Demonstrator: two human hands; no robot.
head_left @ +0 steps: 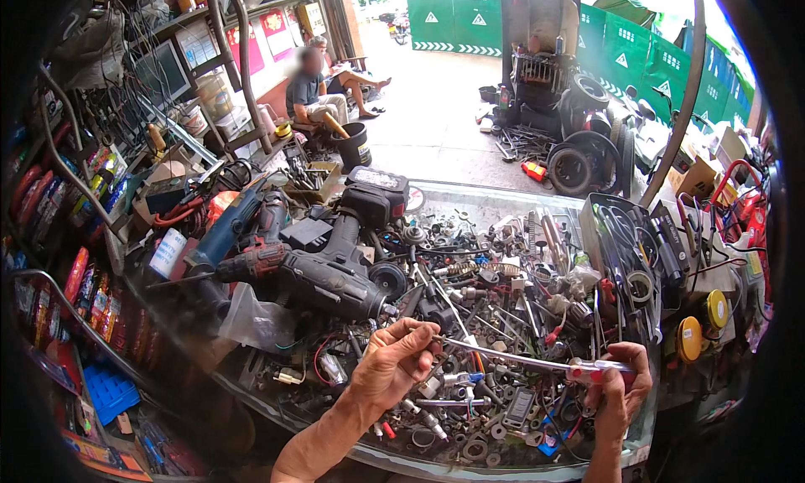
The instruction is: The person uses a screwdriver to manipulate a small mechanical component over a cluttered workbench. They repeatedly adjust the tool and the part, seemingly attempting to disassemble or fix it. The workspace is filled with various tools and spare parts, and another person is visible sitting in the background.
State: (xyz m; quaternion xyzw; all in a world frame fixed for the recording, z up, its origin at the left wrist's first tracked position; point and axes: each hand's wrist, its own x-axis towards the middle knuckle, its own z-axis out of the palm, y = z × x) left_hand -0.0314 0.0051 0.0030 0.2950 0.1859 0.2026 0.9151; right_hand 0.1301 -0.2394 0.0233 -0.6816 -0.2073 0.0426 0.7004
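Fingers of the right hand (619, 391) wrap the clear-and-red handle of a screwdriver (511, 357), grasping it firmly; thumb and forefinger of the left hand (394, 361) are pinched together on a small piece (437, 338) at its tip, too small to name. Held aloft over the near half of a glass-edged counter (482, 196), the screwdriver has its long axis running mostly left to right: handle right and slightly nearer, shaft pointing left and a little far, so it lies nearly level across the view. Beneath it spreads a heap of loose metal parts (503, 315), reaching close to the counter's near edge. Just beyond the left hand, to the far left, lies a cordless drill (327, 282), its chuck near the knuckles; a clear plastic bag (256, 319) sits left of that hand. Far right of the right hand, a tray of tools (625, 248) stands along the counter's right side, bounding room that way. More open room lies above the heap between drill and tray, with pale floor (444, 131) past the far edge.
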